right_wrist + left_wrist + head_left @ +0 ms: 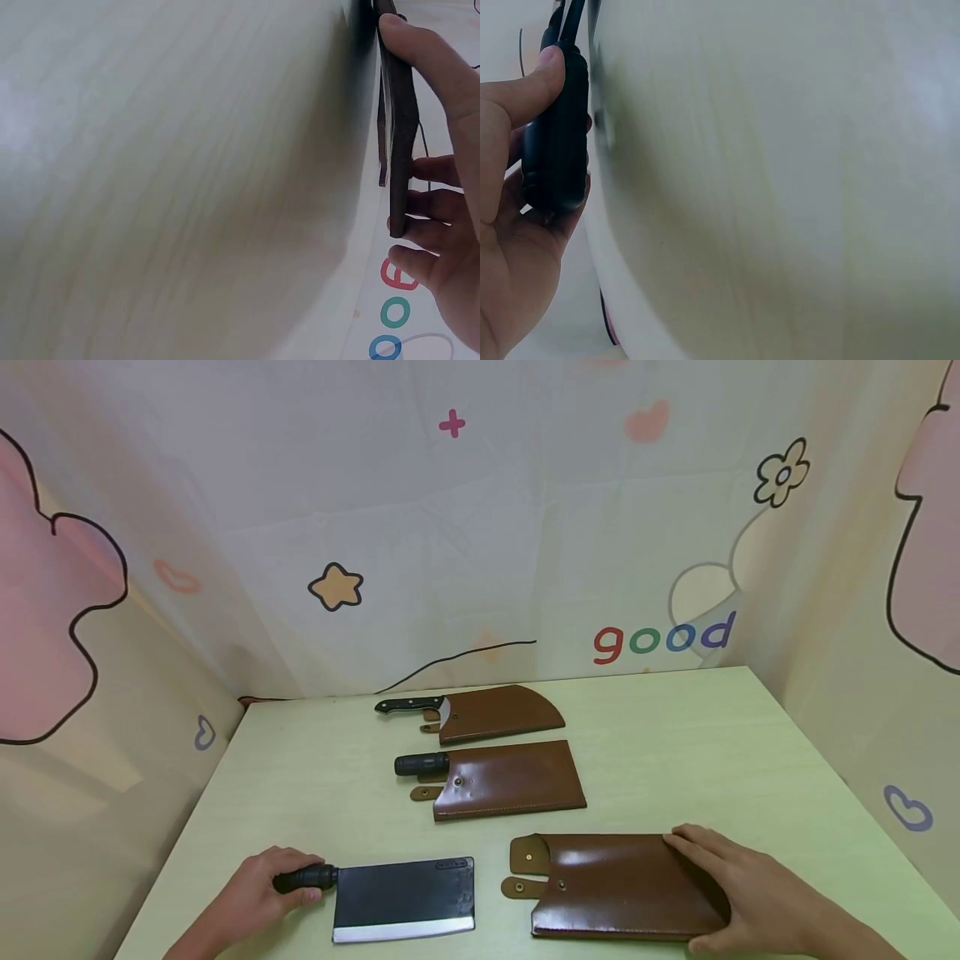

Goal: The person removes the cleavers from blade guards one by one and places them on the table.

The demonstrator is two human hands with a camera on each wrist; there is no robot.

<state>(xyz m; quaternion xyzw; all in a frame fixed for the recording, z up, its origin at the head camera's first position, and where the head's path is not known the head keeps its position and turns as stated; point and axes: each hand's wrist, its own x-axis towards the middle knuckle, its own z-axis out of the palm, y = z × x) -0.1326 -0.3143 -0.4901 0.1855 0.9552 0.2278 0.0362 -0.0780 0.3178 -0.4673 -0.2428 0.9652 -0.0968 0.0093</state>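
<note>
My left hand (pixel 258 893) grips the black handle (pixel 555 142) of a cleaver (pixel 405 897), its thumb along the handle in the left wrist view. The dark rectangular blade points right, its bright cutting edge towards me. To the right lies a brown leather knife sheath (pixel 615 885), its open end and two snap straps facing the blade. My right hand (pixel 750 889) holds the sheath's right end, fingers at the far edge and thumb at the near edge. The right wrist view shows the sheath (pixel 401 135) edge-on between thumb and fingers. A gap separates blade tip and sheath.
Behind them lies a second brown sheath (pixel 517 781) with a black knife handle (pixel 420 764) sticking out. Farther back is a curved sheath (pixel 502 714) holding a black riveted-handled knife (pixel 408 704). The pale table (pixel 675 735) meets a printed cloth backdrop (pixel 480 527).
</note>
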